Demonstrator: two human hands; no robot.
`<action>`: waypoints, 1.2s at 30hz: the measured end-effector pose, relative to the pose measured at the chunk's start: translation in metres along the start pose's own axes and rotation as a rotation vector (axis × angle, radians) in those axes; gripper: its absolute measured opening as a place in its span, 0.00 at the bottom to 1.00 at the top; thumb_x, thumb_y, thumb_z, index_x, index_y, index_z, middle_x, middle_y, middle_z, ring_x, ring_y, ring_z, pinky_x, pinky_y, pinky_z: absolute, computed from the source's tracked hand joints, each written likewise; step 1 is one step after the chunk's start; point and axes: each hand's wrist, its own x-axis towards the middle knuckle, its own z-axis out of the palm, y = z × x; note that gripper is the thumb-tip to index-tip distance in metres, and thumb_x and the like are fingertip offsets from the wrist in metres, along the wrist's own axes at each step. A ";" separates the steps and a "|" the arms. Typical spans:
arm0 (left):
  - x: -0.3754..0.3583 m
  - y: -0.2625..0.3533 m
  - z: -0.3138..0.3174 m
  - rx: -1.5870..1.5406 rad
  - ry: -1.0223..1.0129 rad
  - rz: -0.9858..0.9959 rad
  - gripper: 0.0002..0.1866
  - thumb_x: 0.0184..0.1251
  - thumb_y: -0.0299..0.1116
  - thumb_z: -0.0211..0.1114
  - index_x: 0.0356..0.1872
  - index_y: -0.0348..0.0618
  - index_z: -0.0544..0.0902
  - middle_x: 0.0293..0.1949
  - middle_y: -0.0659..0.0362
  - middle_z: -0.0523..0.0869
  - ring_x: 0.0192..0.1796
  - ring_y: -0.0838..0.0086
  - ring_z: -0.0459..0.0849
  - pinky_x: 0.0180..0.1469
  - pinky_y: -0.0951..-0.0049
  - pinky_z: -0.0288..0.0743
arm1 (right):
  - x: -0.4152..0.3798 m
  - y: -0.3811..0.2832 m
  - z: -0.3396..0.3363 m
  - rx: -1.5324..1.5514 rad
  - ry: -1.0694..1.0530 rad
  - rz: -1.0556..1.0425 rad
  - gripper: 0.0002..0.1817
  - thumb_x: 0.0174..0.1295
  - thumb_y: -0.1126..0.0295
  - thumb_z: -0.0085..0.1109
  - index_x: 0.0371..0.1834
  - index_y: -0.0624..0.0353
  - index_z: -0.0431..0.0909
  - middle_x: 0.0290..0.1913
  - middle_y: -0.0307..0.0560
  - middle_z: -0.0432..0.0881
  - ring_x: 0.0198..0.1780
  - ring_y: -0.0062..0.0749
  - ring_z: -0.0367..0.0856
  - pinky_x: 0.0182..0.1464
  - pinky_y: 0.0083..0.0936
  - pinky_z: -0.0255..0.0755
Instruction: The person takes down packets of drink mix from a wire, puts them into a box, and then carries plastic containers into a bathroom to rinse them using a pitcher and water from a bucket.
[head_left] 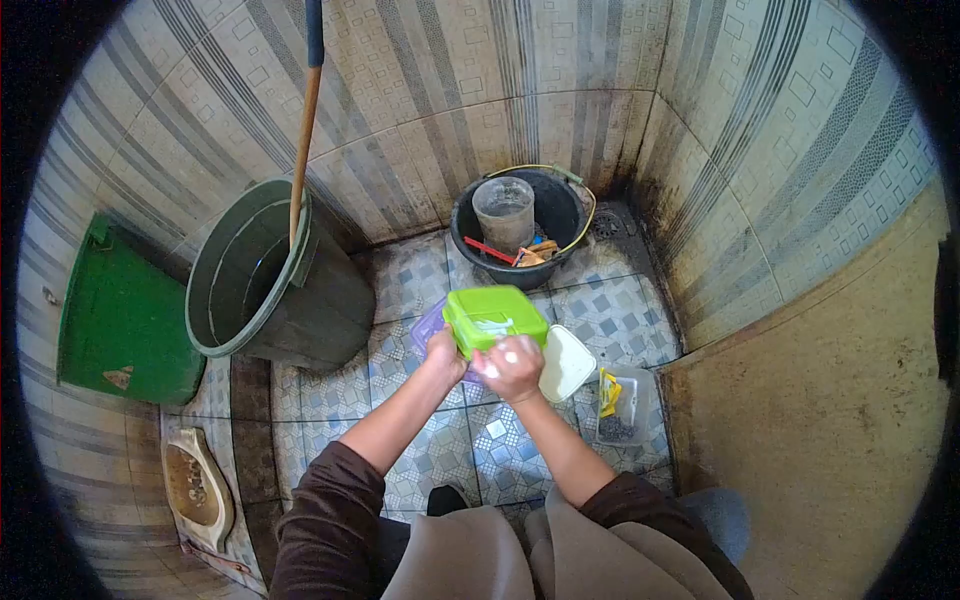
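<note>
A bright green lunch box (497, 303) is held above the tiled floor, tilted toward me. My left hand (446, 355) grips its near left edge. My right hand (512, 370) is curled against the box's near side, with white foam on its fingers; what it holds, if anything, is hidden. A streak of white suds (492, 327) lies on the green surface. Beneath the box, a translucent purple container (428, 328) shows in part on the floor. Just right of my right hand rests a white lid (568, 364).
A clear plastic tub (634, 402) with a yellow packet (609, 391) sits at right. Farther back stands a black bucket (470, 225) holding a plastic jar (503, 210). At left are a big grey bin (325, 320) with a wooden pole (301, 160), and a green bin (130, 320).
</note>
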 end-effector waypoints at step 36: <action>-0.011 -0.080 -0.179 2.237 -1.032 0.865 0.09 0.54 0.30 0.48 0.38 0.44 0.68 0.36 0.56 0.74 0.42 0.63 0.73 0.47 0.64 0.64 | -0.158 0.092 0.046 -0.634 -1.260 0.286 0.12 0.53 0.66 0.43 0.35 0.54 0.76 0.36 0.43 0.76 0.38 0.36 0.75 0.34 0.35 0.68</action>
